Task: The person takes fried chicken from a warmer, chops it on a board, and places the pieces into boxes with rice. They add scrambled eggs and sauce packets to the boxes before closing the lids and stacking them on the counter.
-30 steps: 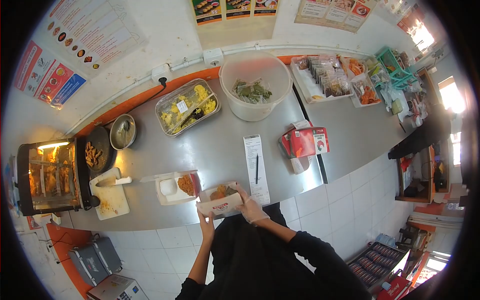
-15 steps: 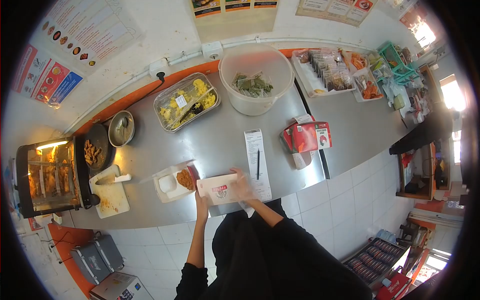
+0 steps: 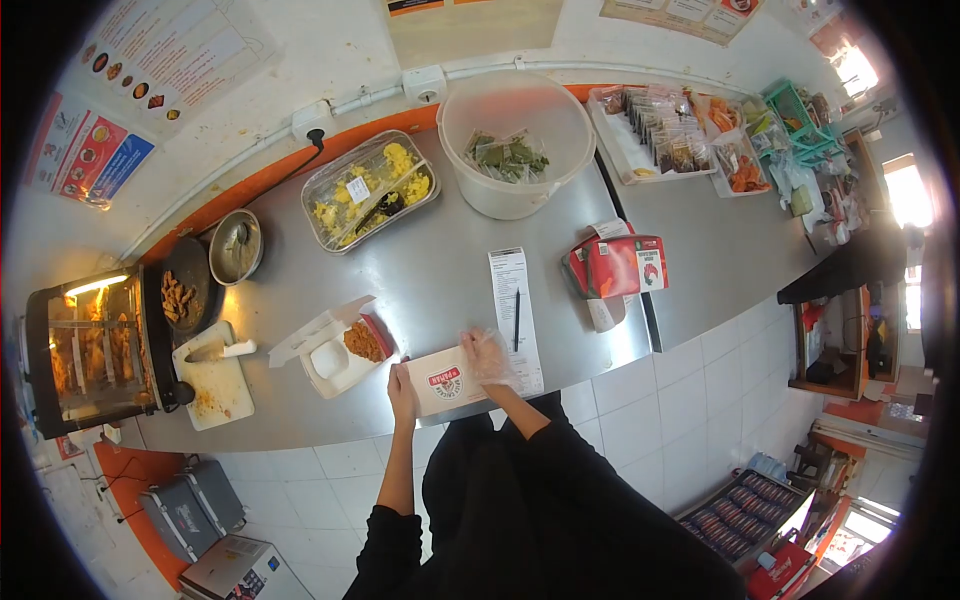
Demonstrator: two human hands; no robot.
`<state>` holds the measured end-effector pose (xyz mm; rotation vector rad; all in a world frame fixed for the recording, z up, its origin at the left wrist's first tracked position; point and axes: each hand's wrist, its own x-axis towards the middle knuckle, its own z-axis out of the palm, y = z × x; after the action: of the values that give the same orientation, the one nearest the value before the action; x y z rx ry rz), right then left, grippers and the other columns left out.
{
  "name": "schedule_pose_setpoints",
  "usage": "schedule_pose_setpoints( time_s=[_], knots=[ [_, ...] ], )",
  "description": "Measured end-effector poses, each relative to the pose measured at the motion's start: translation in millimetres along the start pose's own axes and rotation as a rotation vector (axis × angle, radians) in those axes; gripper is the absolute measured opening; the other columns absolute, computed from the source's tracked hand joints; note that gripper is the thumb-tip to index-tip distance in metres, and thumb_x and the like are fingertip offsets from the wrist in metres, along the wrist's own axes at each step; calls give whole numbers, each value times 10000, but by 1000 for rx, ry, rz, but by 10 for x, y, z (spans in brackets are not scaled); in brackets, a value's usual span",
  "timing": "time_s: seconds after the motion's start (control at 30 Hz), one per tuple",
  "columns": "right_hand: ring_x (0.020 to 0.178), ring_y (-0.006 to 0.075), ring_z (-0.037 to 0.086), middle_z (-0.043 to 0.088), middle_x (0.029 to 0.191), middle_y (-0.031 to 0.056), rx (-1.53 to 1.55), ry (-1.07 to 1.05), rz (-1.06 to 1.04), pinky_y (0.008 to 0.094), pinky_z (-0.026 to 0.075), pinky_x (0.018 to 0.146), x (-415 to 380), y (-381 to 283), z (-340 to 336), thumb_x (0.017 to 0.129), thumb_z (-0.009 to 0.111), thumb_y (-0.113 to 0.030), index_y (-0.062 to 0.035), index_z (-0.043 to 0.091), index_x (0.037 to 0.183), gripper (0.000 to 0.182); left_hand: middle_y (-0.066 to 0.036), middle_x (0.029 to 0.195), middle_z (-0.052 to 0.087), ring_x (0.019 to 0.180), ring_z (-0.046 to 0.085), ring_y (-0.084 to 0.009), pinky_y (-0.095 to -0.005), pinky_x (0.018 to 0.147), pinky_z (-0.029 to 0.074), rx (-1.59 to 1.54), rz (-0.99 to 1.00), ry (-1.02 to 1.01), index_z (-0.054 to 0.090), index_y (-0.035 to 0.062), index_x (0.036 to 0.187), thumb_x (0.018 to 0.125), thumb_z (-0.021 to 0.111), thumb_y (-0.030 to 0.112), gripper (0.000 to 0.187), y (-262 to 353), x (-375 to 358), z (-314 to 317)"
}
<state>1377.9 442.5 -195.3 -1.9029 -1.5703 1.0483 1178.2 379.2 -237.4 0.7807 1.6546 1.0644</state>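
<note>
At the counter's near edge (image 3: 300, 430), the left hand (image 3: 402, 382) is pressing flat on the closed white food box (image 3: 447, 380) at its nine o'clock side; the gloved right hand (image 3: 487, 355), fingers spread, is covering its two o'clock corner. Bare steel is lying beyond at twelve o'clock, toward the white tub (image 3: 515, 140).

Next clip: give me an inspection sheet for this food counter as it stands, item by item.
Surface: steel counter, mostly bare in the middle.
Job's things: closed white food box with red logo at the near edge; open meal box with rice beside it.
Clutter: receipt with pen, red carton, white bucket, tray of yellow food, cutting board, sachet trays.
Hands: left hand at the box's left end; gloved right hand flat on its lid.
Cables: black plug in wall socket.
Surroundings: food warmer, wall menus.
</note>
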Motion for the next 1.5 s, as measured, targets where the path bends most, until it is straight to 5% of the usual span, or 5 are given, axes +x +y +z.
schedule_pose_setpoints(
  time_s=[0.4,0.67,0.87,1.17,1.5],
  knots=[
    [876,333,584,598,904,145,-315,129,-722,459,454,761,-77,-109,-38,880,593,-210,-58,610,885,153,-128,975,560,999,511,-295,-471,898,367,909,748,377,660,44,1000,874,677,190,193,591,-290,265],
    [850,280,589,591,862,104,-324,-57,-793,413,463,726,-49,92,169,887,568,-250,-67,607,888,186,-122,1009,561,1070,482,-326,-469,970,348,840,482,142,631,36,991,843,708,201,235,299,-268,149],
    [937,314,603,626,959,127,-304,14,-713,441,472,812,-6,-352,-136,871,610,-333,-42,626,974,309,-138,922,599,917,551,-353,-462,822,433,755,511,200,631,32,922,863,681,202,186,444,-186,199],
    [1057,337,623,655,1096,223,-487,-1117,-243,449,510,871,255,-613,-543,642,727,-672,-8,702,1048,780,-124,930,621,892,601,-317,-387,819,496,587,589,71,654,52,960,906,623,188,149,544,-376,182],
    [648,87,531,562,693,-15,421,-487,170,259,449,622,-340,899,-3621,889,654,-424,-53,644,831,376,-193,1119,561,1107,499,-352,-430,1017,350,680,601,816,567,-27,1121,977,519,166,245,1100,-170,-286]
  ],
)
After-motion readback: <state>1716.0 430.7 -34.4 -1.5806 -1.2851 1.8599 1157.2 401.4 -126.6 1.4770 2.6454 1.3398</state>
